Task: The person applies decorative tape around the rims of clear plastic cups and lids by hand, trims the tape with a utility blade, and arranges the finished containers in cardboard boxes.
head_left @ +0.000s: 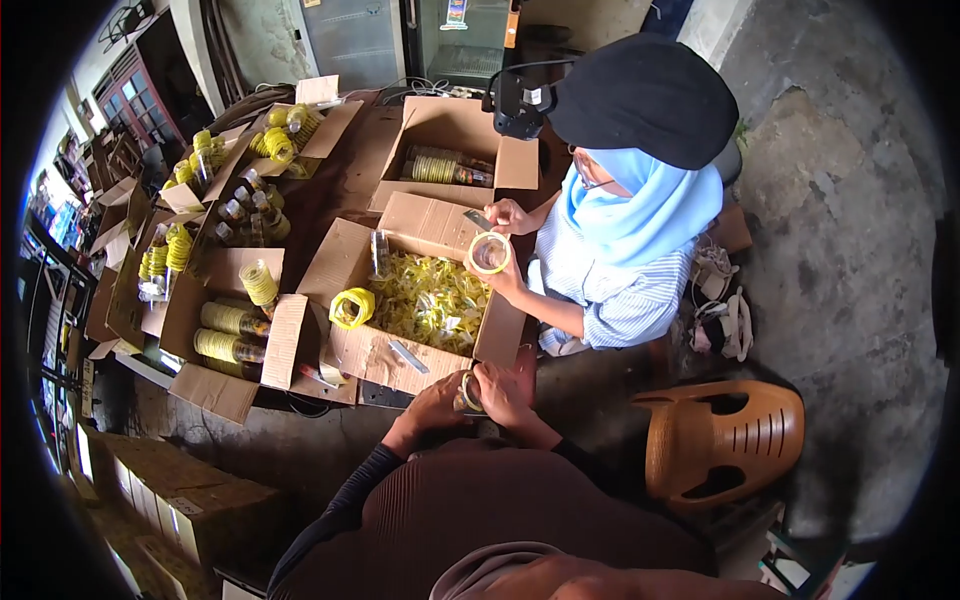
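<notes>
Close to my body, at the near edge of the scrap box, my left hand [432, 412] is closed around a small round yellow-rimmed piece [468, 392]. My right hand [503, 396] pinches the same piece from the other side; its fingers partly cover it, and I cannot tell if they hold a blade. Just beyond, a grey cutter blade [408, 356] lies on the flap of a cardboard box [385, 357]. Yellow and clear plastic scraps [430, 300] fill that box. A coil of yellow rings [352, 308] rests on its left corner.
Across the box, a co-worker [620, 250] holds a clear yellow-rimmed round piece [490, 253] and a blade [478, 220]. Open boxes with stacked yellow rings [228, 318] stand left; another box [455, 120] is behind. An orange plastic chair [725, 440] stands right.
</notes>
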`<control>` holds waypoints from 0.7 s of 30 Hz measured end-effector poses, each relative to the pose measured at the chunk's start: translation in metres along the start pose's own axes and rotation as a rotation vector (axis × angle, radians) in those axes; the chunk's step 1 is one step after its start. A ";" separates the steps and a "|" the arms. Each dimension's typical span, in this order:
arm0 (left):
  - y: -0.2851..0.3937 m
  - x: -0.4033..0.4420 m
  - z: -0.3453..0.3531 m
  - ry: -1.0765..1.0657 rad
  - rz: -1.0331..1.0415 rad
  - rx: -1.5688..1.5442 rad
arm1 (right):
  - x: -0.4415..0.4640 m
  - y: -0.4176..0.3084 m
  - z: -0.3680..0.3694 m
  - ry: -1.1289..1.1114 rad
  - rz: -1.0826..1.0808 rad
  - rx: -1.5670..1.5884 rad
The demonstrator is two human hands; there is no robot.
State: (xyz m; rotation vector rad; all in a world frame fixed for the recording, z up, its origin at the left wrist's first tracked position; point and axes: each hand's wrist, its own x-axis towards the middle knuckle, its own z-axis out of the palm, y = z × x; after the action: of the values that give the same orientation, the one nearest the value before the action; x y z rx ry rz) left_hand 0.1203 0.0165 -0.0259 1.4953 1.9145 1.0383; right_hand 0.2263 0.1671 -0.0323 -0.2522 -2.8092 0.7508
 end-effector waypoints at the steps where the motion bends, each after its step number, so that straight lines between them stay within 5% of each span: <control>1: 0.004 0.000 -0.002 -0.031 -0.123 0.035 | 0.001 -0.001 0.000 0.007 0.011 -0.001; 2: 0.006 -0.001 -0.003 -0.064 -0.245 0.070 | 0.000 -0.004 0.000 0.021 0.009 0.005; 10: -0.016 -0.005 -0.031 -0.001 -0.035 0.161 | 0.019 -0.029 0.003 0.065 0.110 0.033; 21: -0.057 -0.031 -0.077 -0.163 -0.105 0.062 | 0.052 -0.067 0.026 0.046 0.058 0.094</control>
State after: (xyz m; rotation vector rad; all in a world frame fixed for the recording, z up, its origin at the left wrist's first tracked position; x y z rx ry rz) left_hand 0.0363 -0.0394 -0.0288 1.4483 1.9028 0.7923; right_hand 0.1623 0.1098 -0.0114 -0.3314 -2.7252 0.8758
